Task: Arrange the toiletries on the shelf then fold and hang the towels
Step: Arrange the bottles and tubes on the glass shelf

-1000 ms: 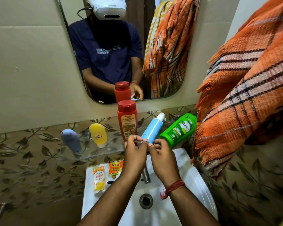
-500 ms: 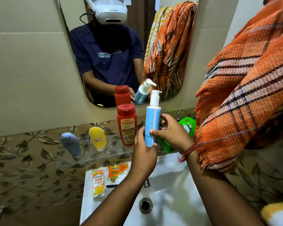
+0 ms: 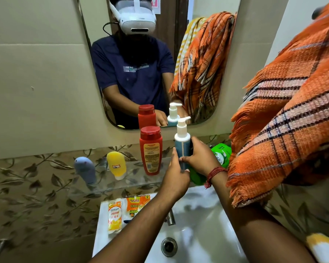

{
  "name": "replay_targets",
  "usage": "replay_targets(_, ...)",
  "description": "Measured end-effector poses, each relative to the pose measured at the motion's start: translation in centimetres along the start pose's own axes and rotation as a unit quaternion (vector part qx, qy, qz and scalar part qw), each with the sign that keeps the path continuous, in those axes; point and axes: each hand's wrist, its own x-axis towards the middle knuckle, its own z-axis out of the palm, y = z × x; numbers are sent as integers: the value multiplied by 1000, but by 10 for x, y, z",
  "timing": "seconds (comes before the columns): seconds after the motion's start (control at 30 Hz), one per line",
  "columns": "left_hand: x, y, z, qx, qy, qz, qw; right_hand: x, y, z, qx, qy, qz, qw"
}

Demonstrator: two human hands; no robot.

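Grip: left hand [image 3: 176, 178] and right hand [image 3: 200, 157] are both wrapping around the blue pump bottle with white dispenser [image 3: 182, 141], holding it upright.
Bottle place: it is standing over the clear glass shelf [image 3: 133, 168], just beside the tall red plastic bottle [image 3: 151, 150].
Behind right hand: a green bottle [image 3: 221, 154] is lying tilted.
Right side: an orange checked towel [image 3: 285, 118] is hanging.

The yellow sachet [image 3: 114, 216] reads "Centrum", and the orange packet [image 3: 137, 204] reads "Gala SCRUB PAD".
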Motion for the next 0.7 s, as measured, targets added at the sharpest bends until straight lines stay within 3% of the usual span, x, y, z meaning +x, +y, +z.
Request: replay_targets(0.7, 4, 0, 1, 41, -10, -15, 999, 0, 16, 2, -4, 17, -12, 1000)
